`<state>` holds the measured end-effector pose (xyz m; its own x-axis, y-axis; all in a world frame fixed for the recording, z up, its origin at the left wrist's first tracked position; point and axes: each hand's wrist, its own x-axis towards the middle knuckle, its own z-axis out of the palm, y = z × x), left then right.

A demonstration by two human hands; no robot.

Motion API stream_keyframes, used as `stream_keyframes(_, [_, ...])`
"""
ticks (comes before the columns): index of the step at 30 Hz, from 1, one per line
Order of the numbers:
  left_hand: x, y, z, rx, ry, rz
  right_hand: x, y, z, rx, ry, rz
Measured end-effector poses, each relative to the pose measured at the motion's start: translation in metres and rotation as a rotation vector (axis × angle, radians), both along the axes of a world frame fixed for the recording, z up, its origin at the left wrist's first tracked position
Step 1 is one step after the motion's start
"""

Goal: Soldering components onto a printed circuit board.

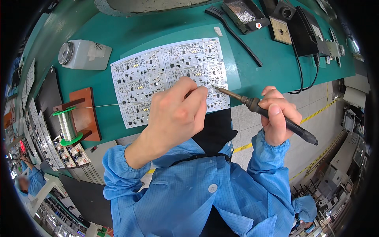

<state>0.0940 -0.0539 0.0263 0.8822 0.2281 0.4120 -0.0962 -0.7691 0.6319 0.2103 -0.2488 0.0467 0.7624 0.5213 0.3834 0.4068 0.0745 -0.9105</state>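
Head view: right hand [279, 116] grips a soldering iron [254, 106], tip at the white circuit panel [166, 70] on the green bench [276, 71]; left hand [177, 110] pinches solder wire [96, 106], fingertips partly hidden; panel print and bottle [86, 59] label [96, 51] illegible.

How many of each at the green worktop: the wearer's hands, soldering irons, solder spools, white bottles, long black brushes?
Hands: 2 (left hand, right hand)
Soldering iron: 1
Solder spool: 1
White bottle: 1
Long black brush: 1
Total: 6
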Motion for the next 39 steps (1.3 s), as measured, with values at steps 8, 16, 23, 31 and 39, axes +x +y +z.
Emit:
stream_keyframes(8, [-0.016, 0.000, 0.011, -0.088, 0.025, -0.003, 0.000, -0.008, 0.001, 0.022, 0.005, 0.019])
stream_keyframes(16, [-0.027, -0.005, 0.010, -0.034, 0.041, -0.084, -0.015, -0.021, 0.005, 0.003, -0.055, 0.124])
stream_keyframes(23, [-0.028, -0.008, 0.006, -0.021, 0.033, -0.108, -0.019, -0.025, 0.002, 0.004, -0.066, 0.133])
stream_keyframes(31, [-0.029, -0.007, 0.007, -0.014, 0.056, -0.126, -0.020, -0.024, -0.002, -0.013, -0.087, 0.140])
stream_keyframes(39, [-0.031, -0.004, 0.012, -0.030, 0.069, -0.121, -0.018, -0.026, -0.002, -0.013, -0.105, 0.148])
